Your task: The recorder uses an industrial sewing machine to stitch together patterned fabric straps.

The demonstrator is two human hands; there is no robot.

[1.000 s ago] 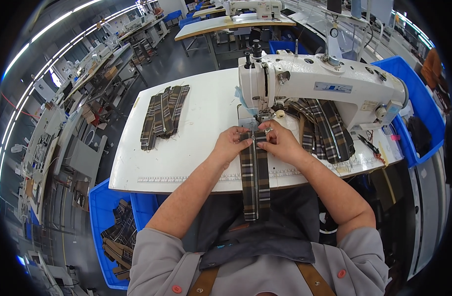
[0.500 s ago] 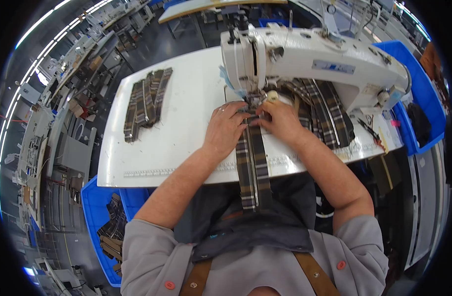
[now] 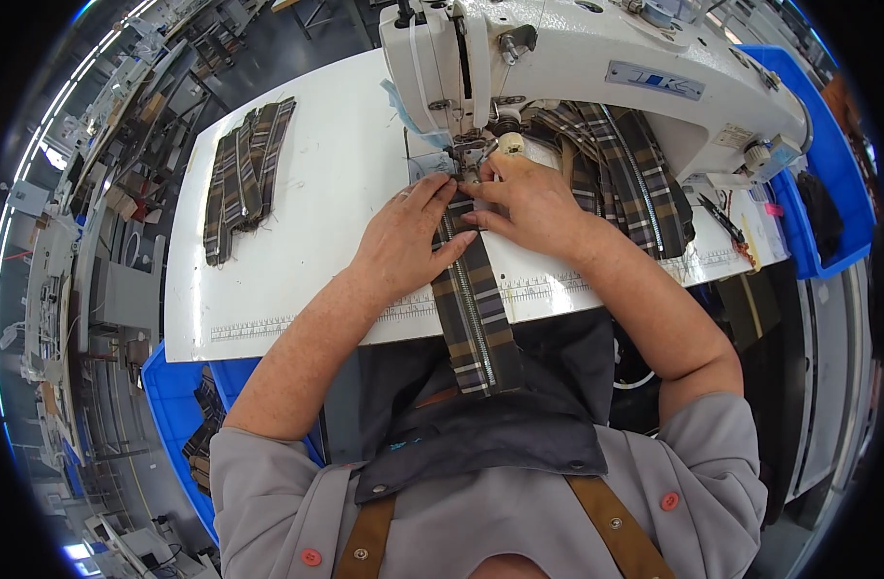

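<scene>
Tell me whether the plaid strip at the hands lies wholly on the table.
No, the plaid strip extends past the front edge of the white table, over the dark apron.

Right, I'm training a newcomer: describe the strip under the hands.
Find the white sewing machine on the table. At its needle end, the left hand and right hand touch a plaid strip with a zipper. Unlike the left pile and right pile, it overhangs the table's front edge.

Well to the left of the white table, cluttered workbenches run in a row, with bright strip lights farther out. Grey floor lies between, and part of another table shows beyond the white table's far edge.
</scene>
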